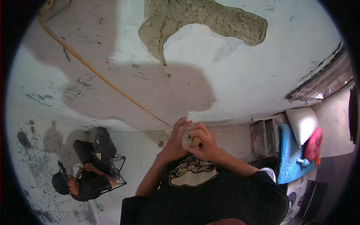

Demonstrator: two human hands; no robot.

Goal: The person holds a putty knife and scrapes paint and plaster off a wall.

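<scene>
A long, thin wooden pole (pixel 101 77) slants from the upper left, across the wall, down to my hands in front of my chest. My left hand (pixel 176 142) is curled round the pole, its fingers pointing up. Close beside it, my right hand (pixel 207 144) is closed round the near end, and the pole's rounded yellowish butt (pixel 195 141) shows between my thumb and fingers. Whatever sits at the far end (pixel 48 5) of the pole is cut off by the picture's rim and cannot be made out.
The pale wall (pixel 240 82) has a rough grey-brown bare patch (pixel 202 17) and dark scuffs. A person (pixel 84 180) in dark clothes sits on a folding chair at the left. On the right are a storage box (pixel 264 138), a white pillow (pixel 303 123) and a blue towel (pixel 288 161).
</scene>
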